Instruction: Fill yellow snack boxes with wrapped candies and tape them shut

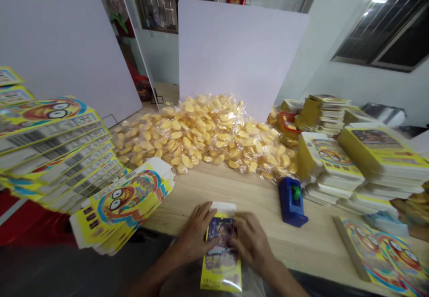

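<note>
Head view: the left hand (193, 235) and right hand (251, 243) have their fingers clenched around a yellow printed box (221, 261) at the near edge of a wooden table (258, 198), below a heap of clear bags (231, 109) holding yellow snacks (176, 125).

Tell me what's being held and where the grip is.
The left hand and right hand grip a yellow printed carton by its two sides, near the top.

The left hand (192, 234) and right hand (251, 243) sit palms down, just beside each other, fingers curving inward. The left forearm (150, 279) and right forearm (284, 279) angle up from the lower edge, converging on them.
</note>
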A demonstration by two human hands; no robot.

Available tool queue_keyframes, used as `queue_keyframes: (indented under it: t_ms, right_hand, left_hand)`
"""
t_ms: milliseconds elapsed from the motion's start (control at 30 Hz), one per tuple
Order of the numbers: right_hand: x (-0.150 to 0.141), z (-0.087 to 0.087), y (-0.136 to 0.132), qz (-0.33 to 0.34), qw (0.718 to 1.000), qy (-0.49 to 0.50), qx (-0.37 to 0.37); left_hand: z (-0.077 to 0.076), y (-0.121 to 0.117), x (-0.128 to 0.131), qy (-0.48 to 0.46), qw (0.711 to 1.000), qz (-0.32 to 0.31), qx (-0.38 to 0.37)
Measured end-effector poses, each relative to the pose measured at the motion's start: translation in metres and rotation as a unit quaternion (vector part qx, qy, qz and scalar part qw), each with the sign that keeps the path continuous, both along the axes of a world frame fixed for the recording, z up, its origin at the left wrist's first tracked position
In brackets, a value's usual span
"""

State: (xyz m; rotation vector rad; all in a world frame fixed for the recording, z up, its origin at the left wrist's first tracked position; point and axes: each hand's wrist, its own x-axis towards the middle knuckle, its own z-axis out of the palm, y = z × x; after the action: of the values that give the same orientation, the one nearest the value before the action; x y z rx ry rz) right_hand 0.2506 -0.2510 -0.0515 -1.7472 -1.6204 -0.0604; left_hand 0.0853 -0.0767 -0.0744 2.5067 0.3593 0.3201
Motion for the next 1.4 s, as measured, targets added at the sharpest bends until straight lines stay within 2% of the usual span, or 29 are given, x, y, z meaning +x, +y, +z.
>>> queue_keyframes:
  t_ms: [100,167,233,333,433,500,567,700,800,967,1067,1133,1167,1200,1267,1400]
  right_hand:
    - [0.07,0.0,0.034,-0.139,0.987,-0.071,0.027]
    - [0.111,-0.006,0.056,-0.178,0.976,-0.12,0.018]
    - [0.139,-0.011,0.074,-0.193,0.971,-0.138,0.007]
    - [0.157,-0.014,0.091,-0.232,0.965,-0.12,0.02]
    - [0.159,-0.014,0.099,-0.29,0.949,-0.124,0.004]
    - [0.156,-0.015,0.1,-0.322,0.937,-0.133,-0.026]
    - [0.153,-0.017,0.1,-0.339,0.932,-0.126,-0.041]
    - [0.144,-0.021,0.099,-0.336,0.939,-0.074,-0.016]
    - [0.14,-0.022,0.101,-0.354,0.935,0.02,0.016]
    - [0.14,-0.025,0.105,-0.359,0.921,0.148,0.035]
    - [0.132,-0.024,0.104,-0.344,0.878,0.326,0.061]
    - [0.118,-0.022,0.104,-0.285,0.838,0.46,0.069]
    - [0.109,-0.021,0.103,-0.243,0.828,0.502,0.066]
    - [0.098,-0.021,0.101,-0.201,0.826,0.522,0.06]
    - [0.076,-0.022,0.096,-0.152,0.846,0.51,0.044]
    - [0.046,-0.028,0.078,-0.131,0.889,0.438,-0.022]
  left_hand:
    - [0.002,0.005,0.002,0.001,1.0,-0.01,-0.023]
    - [0.005,0.015,0.012,-0.015,0.999,0.004,-0.049]
    - [0.009,0.034,0.035,-0.056,0.994,0.055,-0.074]
    - [0.018,0.072,0.092,-0.143,0.975,0.157,-0.07]
    - [0.026,0.103,0.155,-0.159,0.962,0.215,-0.058]
    - [0.029,0.112,0.182,-0.143,0.956,0.244,-0.082]
    - [0.029,0.113,0.194,-0.125,0.953,0.251,-0.111]
    - [0.02,0.103,0.181,-0.104,0.953,0.22,-0.178]
    - [0.017,0.095,0.162,-0.1,0.942,0.196,-0.255]
    - [0.027,0.087,0.14,-0.118,0.906,0.179,-0.365]
    - [0.03,0.081,0.128,-0.137,0.883,0.146,-0.425]
    - [0.028,0.076,0.121,-0.129,0.882,0.119,-0.437]
    - [0.025,0.073,0.117,-0.12,0.888,0.111,-0.429]
    - [0.023,0.071,0.113,-0.109,0.896,0.107,-0.417]
    - [0.019,0.066,0.107,-0.085,0.91,0.098,-0.394]
    - [0.017,0.058,0.098,-0.05,0.922,0.079,-0.377]
